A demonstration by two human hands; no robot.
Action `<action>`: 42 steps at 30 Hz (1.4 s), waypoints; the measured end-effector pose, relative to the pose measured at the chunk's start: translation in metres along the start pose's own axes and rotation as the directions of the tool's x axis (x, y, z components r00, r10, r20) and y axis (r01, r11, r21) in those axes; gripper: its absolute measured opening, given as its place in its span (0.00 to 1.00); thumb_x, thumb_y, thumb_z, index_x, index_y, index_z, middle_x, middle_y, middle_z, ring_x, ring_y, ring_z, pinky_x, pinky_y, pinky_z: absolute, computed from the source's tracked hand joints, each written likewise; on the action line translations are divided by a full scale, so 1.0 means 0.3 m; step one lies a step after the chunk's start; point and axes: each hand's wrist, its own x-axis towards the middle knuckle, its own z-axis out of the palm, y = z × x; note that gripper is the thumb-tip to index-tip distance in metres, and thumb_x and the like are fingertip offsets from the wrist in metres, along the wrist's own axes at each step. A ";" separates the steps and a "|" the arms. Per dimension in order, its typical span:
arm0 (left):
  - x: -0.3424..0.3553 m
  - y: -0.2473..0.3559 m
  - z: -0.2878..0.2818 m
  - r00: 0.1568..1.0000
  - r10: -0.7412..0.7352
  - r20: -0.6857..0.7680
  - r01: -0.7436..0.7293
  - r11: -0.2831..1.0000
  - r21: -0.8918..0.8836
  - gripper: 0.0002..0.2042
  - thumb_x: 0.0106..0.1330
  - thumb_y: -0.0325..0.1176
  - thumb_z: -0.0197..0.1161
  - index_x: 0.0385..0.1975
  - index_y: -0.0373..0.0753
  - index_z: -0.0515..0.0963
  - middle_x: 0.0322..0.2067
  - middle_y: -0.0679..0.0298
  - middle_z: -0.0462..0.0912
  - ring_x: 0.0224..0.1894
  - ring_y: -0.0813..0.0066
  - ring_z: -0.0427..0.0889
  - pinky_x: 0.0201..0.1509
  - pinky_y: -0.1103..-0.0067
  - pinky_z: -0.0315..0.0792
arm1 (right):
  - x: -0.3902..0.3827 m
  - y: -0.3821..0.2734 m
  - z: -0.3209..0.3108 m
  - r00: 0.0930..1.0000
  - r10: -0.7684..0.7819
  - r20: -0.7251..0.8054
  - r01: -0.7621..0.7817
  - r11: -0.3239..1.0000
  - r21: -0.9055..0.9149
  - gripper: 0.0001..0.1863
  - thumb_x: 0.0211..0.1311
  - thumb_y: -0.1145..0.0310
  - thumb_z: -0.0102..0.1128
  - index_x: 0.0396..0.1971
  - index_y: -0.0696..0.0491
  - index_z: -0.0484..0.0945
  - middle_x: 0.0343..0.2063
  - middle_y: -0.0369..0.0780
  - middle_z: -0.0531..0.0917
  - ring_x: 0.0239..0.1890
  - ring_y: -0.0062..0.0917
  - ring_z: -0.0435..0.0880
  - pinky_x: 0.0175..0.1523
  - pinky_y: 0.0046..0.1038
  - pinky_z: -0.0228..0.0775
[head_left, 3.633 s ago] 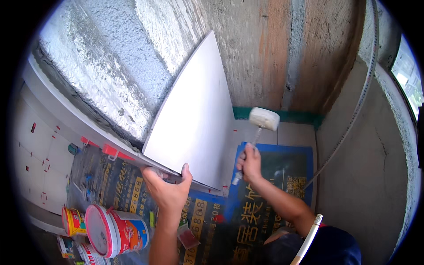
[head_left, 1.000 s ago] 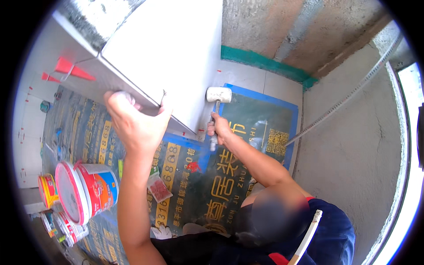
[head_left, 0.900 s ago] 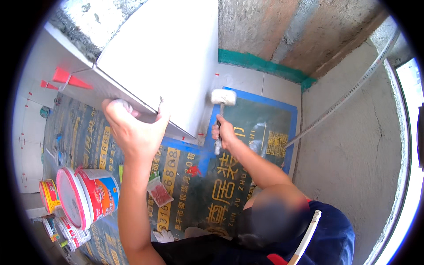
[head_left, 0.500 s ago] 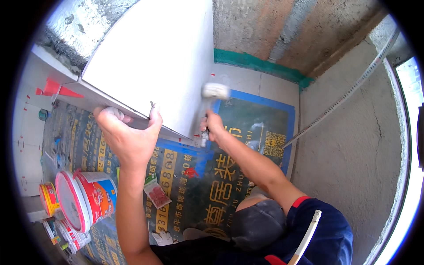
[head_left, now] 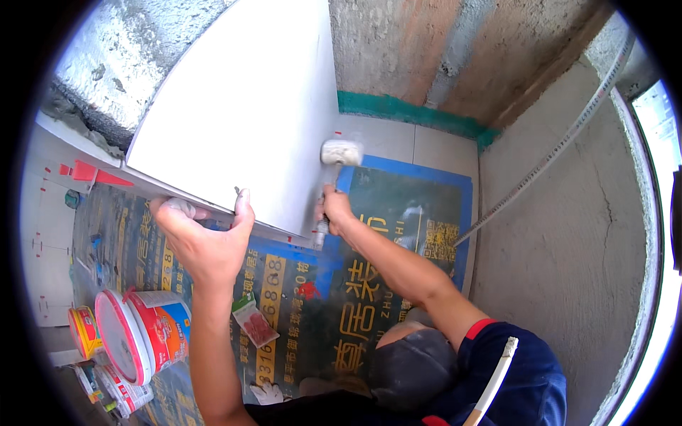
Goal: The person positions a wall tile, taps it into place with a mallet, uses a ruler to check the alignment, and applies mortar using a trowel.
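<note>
A large white wall tile (head_left: 227,113) stands against the rough wall at the upper left. My left hand (head_left: 202,241) grips its lower edge, thumb up on the edge and fingers curled beneath. At the tile's right side, my right hand (head_left: 335,208) is wrapped round the handle of a white-headed mallet (head_left: 342,153). The mallet head is smeared by motion and lies close beside the tile; I cannot tell whether they touch. A red plastic wedge (head_left: 99,174) sits at the joint by the tile's lower left corner.
Printed protective sheeting (head_left: 383,284) with blue tape covers the floor. Buckets, including a large red-lidded one (head_left: 124,337), stand at the lower left near a small packet of red pieces (head_left: 254,323). A measuring tape (head_left: 554,153) hangs before the grey wall (head_left: 568,263) at right.
The view has shifted slightly, moving the tile and buckets a little in the picture. My left hand keeps its hold on the tile edge; the mallet stays beside the tile, still blurred.
</note>
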 end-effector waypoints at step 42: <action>0.031 0.031 -0.024 0.995 0.064 -0.082 -0.067 0.997 -0.028 0.28 0.39 0.34 0.76 0.30 0.36 0.59 0.29 0.59 0.61 0.27 0.65 0.66 0.31 0.69 0.64 | -0.417 -0.127 -0.090 0.882 -0.300 0.364 0.326 0.945 -0.011 0.23 0.71 0.44 0.34 0.27 0.50 0.61 0.14 0.34 0.65 0.10 0.17 0.60 0.12 0.22 0.54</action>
